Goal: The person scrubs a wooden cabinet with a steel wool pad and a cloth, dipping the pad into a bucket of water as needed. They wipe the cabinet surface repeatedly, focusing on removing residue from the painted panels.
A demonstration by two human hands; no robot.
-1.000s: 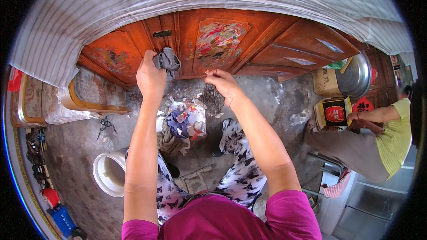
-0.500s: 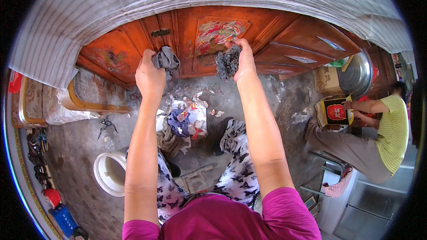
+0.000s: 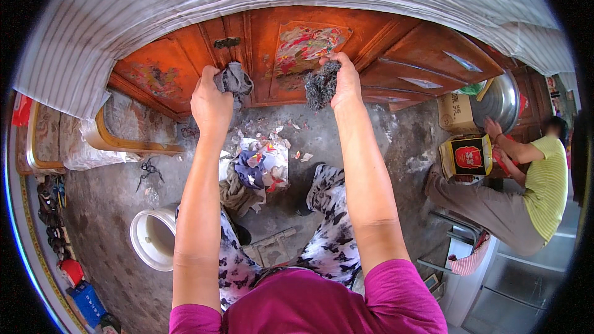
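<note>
The left hand (image 3: 211,102) is closed on a bunched grey cloth (image 3: 236,80), held in front of the reddish-brown cabinet (image 3: 257,43), below its dark metal latch (image 3: 227,42). The right hand (image 3: 347,81) grips a dark wire scourer (image 3: 320,85) at the lower right corner of a torn coloured picture (image 3: 303,47) on the cabinet door; contact between scourer and door cannot be determined. A heap of rags and paper scraps (image 3: 250,170) lies on the concrete floor (image 3: 408,136), near the cabinet's bottom edge. A white bucket (image 3: 140,235) stands left of the left forearm. To the right, another person (image 3: 547,192) bends beside a black-and-red box (image 3: 468,156).
</note>
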